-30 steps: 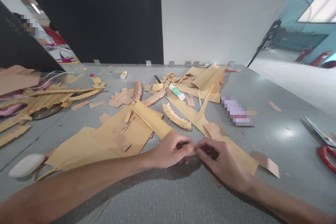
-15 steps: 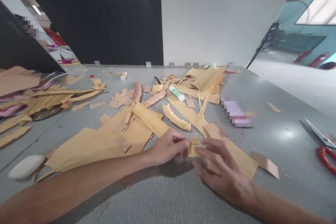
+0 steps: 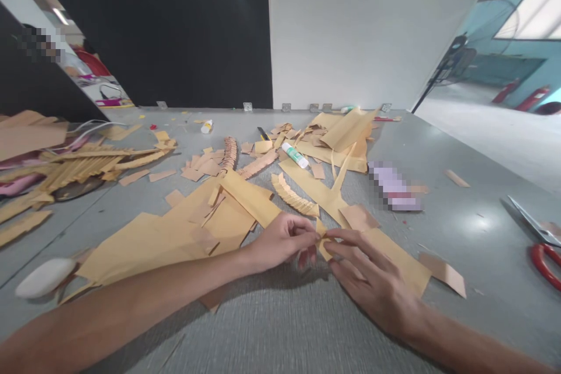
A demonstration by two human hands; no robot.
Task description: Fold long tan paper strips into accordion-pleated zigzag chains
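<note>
A small folded piece of yellow-brown paper (image 3: 323,245) is held between my two hands, just above the grey table. My left hand (image 3: 287,241) pinches its left side with thumb and forefinger. From the right, the fingertips of my right hand (image 3: 370,266) press on the same piece; its thumb is mostly hidden. Just beyond my hands lies a curved strip of overlapping folded paper (image 3: 293,196). Larger yellow-brown sheets (image 3: 131,245) spread under and beside my left forearm, and another sheet (image 3: 405,260) lies partly behind my right hand.
A glue stick (image 3: 295,155) lies among paper scraps. Red-handled scissors (image 3: 546,266) are at the right edge, and a white rounded object (image 3: 45,278) at the left. Layered paper strips (image 3: 83,169) pile up at the left. A black and white partition (image 3: 350,29) stands behind.
My right hand has moved slightly left and its fingers have closed onto the small paper piece, which has tilted. My left hand keeps its pinch.
</note>
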